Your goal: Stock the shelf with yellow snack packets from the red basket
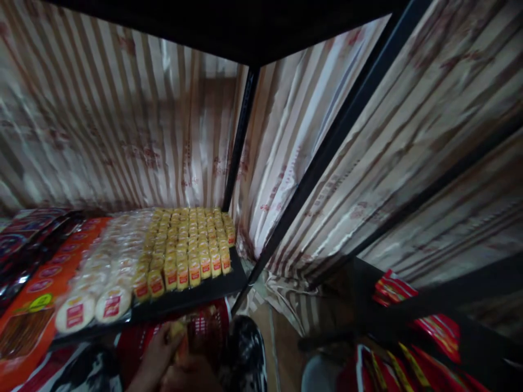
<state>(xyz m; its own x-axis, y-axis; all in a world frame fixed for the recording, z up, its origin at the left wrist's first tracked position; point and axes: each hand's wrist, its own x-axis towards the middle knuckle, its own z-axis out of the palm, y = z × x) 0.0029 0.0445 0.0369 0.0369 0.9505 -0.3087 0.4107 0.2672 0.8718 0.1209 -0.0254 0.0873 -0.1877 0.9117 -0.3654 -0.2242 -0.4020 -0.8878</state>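
Observation:
Low in the view, my left hand (157, 348) is closed around a small yellow-and-orange wrapped cake (180, 340). Just below it, my right hand (190, 375) is close to the same cake, dim and blurred, its fingers hard to make out. Both hands are over a red perforated basket (212, 322). Beyond them, rows of similar yellow wrapped cakes (194, 256) stand on a black shelf (229, 280). To their left lie rows of round white wrapped cakes (112, 302) with red labels.
Orange snack packs (77, 245) and dark packs (28, 234) are on the shelf's left. Black metal posts (310, 163) cross the space before a striped curtain (122, 120). At lower right, red packets (439, 332) lie on another shelf. A dark shoe (245, 348) stands on the tiled floor.

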